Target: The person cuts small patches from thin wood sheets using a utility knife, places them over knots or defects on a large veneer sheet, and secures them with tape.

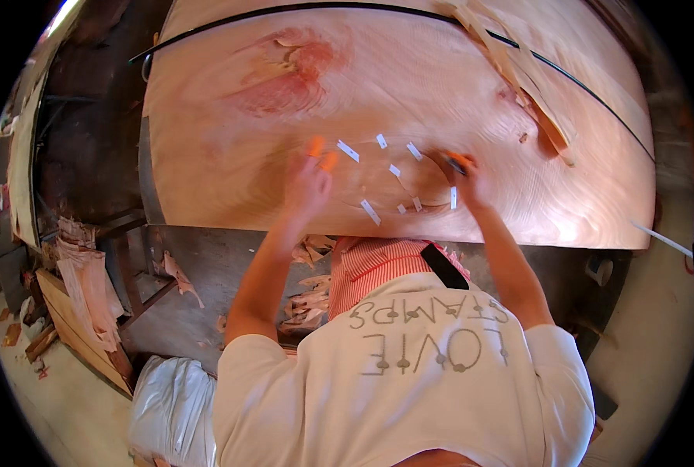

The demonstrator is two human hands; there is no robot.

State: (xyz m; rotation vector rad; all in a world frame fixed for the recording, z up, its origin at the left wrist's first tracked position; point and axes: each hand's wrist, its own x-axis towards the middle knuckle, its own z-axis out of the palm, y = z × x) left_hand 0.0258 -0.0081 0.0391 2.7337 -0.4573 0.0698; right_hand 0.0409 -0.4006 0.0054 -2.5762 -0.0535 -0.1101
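Observation:
A broad sheet of wood veneer (230,183) with pinkish swirled grain lies before me. Several short white tape strips (370,212) are stuck on it between my hands. My left hand (308,185) hovers at or just above the veneer, left of the strips; motion smears its fingers. Two orange coverings (316,146) show at its fingertips. In my right hand (476,184) is a small orange and dark tool (456,162), perhaps a knife, its tip towards the strips. One strip lies just below that hand. The fingers' exact grip is partly hidden.
A thin black strip (308,6) curves across the far side of the veneer. Loose veneer offcuts (530,89) lie at the far right. Veneer scraps (308,303) litter the floor, and a white plastic bundle (174,409) sits at the lower left.

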